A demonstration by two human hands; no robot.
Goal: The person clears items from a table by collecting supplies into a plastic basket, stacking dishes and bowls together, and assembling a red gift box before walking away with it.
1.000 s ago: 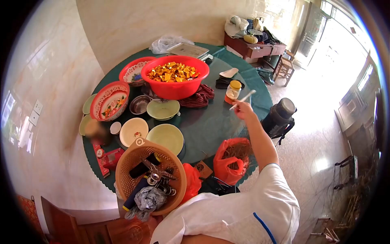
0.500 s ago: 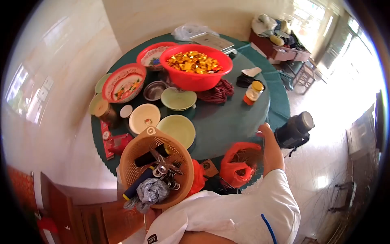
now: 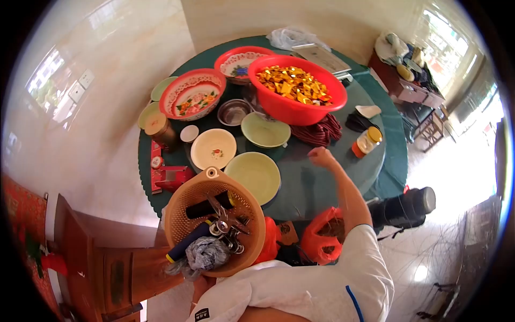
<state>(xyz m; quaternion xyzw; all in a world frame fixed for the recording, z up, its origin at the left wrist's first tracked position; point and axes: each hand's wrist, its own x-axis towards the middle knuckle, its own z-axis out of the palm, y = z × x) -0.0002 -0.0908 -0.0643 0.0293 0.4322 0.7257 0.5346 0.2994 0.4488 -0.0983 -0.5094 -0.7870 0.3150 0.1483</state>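
An orange-brown plastic basket is tilted at my front left. My left hand holds it from its lower edge, the fingers mostly hidden beneath. Inside lie a dark-handled tool, another with a blue-and-yellow handle, metal utensils and a crumpled grey plastic bag. My right hand is over the table, fingers curled in; whether anything is in them is hidden. Nearest to it are a dark red bundle of cord or cloth and a large red basin full of gold-wrapped pieces.
On the round green table stand pale green bowls, a cream bowl, a metal bowl, patterned red basins and a yellow-lidded jar. A red plastic bag and a black flask are at the near right.
My right hand has moved left and farther across the table, away from the flask and towards the red bundle. The view has shifted; my left hand still holds the basket.
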